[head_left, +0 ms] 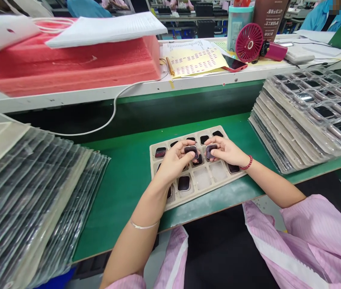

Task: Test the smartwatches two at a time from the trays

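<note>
My left hand (176,160) grips a small dark rectangular piece with rounded corners and a light rim, like a smartwatch body (191,151), thumb across its face. A similar watch body (210,151) is pinched in my right hand (223,150). Both are held just above a pale moulded tray (174,203) on the green bench. More such pieces sit in the tray's pockets, among them a dark watch body (184,183) near the front. Two front pockets beside it hold no piece. My hands cover part of the tray's middle.
Stacked clear trays (52,192) lean at the left. Another tray stack (305,120), its top one filled with dark pieces, stands at the right. On the shelf behind are pink foam (98,64), a fan (249,42), a phone (235,63) and papers. A white cable (114,106) hangs down.
</note>
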`<state>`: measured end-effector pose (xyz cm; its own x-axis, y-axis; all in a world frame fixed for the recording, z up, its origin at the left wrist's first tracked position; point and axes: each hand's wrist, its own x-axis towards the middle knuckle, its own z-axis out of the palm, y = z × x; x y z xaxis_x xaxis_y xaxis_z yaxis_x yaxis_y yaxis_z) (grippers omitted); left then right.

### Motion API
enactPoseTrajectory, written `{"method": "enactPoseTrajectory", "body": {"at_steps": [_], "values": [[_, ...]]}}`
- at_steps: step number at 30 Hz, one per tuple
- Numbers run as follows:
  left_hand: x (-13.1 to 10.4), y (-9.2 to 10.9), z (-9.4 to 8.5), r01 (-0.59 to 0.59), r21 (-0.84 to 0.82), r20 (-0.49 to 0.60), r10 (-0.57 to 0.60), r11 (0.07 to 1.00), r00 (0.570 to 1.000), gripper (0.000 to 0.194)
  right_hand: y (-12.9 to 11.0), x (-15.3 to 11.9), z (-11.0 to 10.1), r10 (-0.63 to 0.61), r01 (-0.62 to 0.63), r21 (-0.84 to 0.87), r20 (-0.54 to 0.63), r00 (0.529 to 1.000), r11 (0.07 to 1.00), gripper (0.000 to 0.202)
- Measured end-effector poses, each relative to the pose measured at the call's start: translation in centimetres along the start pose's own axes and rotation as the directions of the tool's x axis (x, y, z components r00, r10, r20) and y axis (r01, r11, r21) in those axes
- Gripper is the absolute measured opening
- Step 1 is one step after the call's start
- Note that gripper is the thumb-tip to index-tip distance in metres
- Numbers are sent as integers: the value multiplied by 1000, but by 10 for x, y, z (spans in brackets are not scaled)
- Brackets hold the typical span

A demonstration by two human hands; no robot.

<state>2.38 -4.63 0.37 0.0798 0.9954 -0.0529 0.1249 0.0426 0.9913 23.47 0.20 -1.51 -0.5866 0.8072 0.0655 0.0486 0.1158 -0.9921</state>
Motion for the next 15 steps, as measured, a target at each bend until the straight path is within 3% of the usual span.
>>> {"method": "enactPoseTrajectory", "body": {"at_steps": [3, 6, 8, 10, 12, 15], "values": [[-14, -1, 12, -97, 237, 18, 95, 967, 995, 17, -6, -14, 5, -150, 124, -349, -48, 988, 929, 7], [-35, -7, 30, -237, 584, 76, 238, 776, 968, 7, -5, -35, 10, -256, 206, -675, 26, 966, 709, 5], [-48, -15, 33, -250, 715, 81, 278, 653, 957, 13, 0, -49, 9, -269, 193, -790, 38, 963, 582, 5], [-58, -25, 21, -211, 771, 26, 301, 601, 953, 32, 5, -63, 3, -275, 143, -850, -2, 962, 507, 13], [-67, -36, -5, -134, 791, -78, 315, 598, 946, 49, 8, -78, -7, -286, 92, -878, -53, 957, 470, 15], [-83, -48, -48, 99, 783, -329, 274, 614, 904, 56, 15, -100, -23, -268, 11, -908, -112, 957, 420, 27]]}}
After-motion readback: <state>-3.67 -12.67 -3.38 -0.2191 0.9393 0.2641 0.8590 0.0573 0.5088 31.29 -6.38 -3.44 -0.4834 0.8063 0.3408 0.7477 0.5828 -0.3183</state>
